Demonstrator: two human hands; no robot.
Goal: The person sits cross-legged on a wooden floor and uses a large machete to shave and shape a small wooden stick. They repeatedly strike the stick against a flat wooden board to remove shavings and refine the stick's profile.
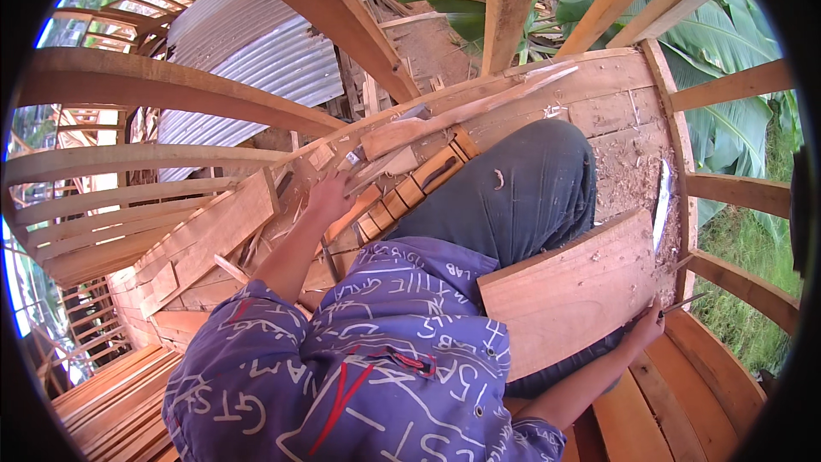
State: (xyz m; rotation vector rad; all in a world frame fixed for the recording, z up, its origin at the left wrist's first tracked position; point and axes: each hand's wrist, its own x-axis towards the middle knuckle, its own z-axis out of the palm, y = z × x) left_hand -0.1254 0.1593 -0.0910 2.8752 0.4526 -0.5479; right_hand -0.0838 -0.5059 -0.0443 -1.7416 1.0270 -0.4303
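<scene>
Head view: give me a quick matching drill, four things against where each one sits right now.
Things:
1. Wooden board
2. Left hand
3. Right hand
4. Corrugated metal sheet

Places:
A. beyond the curved timber ribs, upper left
B. at the board's lower right corner, beside a thin metal tool
C. across the person's lap
D. among the wood offcuts beside the wooden toolbox

Pairs: 1-C, 2-D, 3-B, 4-A
</scene>
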